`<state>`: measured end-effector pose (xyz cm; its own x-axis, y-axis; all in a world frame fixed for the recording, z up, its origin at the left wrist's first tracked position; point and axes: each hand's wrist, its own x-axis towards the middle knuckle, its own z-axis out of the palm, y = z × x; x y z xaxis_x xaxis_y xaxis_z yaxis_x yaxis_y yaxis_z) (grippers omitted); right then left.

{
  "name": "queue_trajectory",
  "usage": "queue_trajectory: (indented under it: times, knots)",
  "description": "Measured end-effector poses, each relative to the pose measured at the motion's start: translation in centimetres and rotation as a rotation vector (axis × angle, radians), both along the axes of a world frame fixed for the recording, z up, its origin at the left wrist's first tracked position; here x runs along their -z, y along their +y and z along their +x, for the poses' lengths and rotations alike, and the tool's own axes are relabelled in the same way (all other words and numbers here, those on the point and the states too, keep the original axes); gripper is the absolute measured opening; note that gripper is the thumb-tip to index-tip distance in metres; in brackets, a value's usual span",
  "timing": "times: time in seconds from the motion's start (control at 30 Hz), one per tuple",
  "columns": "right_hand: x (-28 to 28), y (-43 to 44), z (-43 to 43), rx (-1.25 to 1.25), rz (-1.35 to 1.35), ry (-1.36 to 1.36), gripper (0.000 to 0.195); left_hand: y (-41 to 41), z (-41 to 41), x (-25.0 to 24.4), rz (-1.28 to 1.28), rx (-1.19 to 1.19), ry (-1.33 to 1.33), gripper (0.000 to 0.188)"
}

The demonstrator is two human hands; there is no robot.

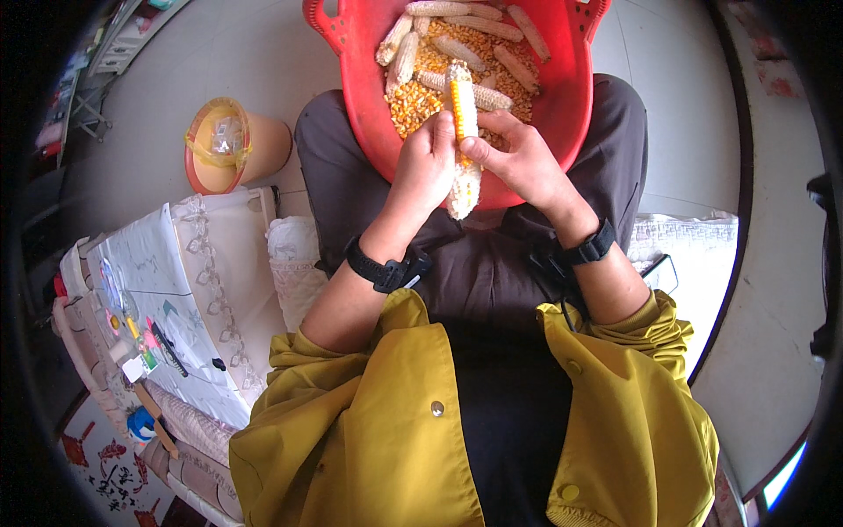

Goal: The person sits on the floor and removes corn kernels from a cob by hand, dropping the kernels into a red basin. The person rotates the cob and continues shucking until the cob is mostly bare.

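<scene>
A partly shelled corn cob (pixel 465 109) is held lengthwise between my two hands, with rows of yellow kernels left along its middle and bare pith elsewhere. My left hand (pixel 427 158) grips it from the left, thumb pointing up along the cob. From the right, my right hand (pixel 520 155) presses its thumb against the kernels. Below the hands, a red plastic basket (pixel 364 99) sits between my knees. Loose corn kernels (pixel 415 109) cover its bottom, and several stripped cobs (pixel 484 27) lie on top of them.
A peach-coloured waste bin (pixel 267 148) with a yellow liner stands on the tiled floor (pixel 283 39) to the left. Nearer, a cloth-covered table (pixel 191 316) carries small items. At my right, a smartphone (pixel 660 273) lies on a white quilted cover (pixel 698 244).
</scene>
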<state>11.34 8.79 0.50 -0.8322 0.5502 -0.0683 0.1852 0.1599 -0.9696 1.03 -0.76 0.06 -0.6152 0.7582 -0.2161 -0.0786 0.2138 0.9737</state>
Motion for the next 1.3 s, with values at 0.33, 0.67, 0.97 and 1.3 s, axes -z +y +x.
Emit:
queue_trajectory:
  times: [0.33,0.67,0.97,1.3]
  knots:
    - [0.14,0.31,0.20,-0.047,-0.083,-0.021,0.037,0.04,-0.19,0.11,-0.021,0.000,-0.057,0.039]
    - [0.31,0.57,0.24,-0.060,-0.149,-0.038,0.034,-0.01,-0.18,-0.35,-0.045,0.009,-0.005,0.040]
    - [0.54,0.46,0.16,-0.070,-0.035,-0.007,0.039,0.01,-0.25,-0.09,-0.045,-0.015,-0.014,0.040]
    - [0.55,0.29,0.13,-0.093,-0.018,0.005,0.040,0.02,-0.55,0.19,-0.053,-0.026,-0.053,0.040]
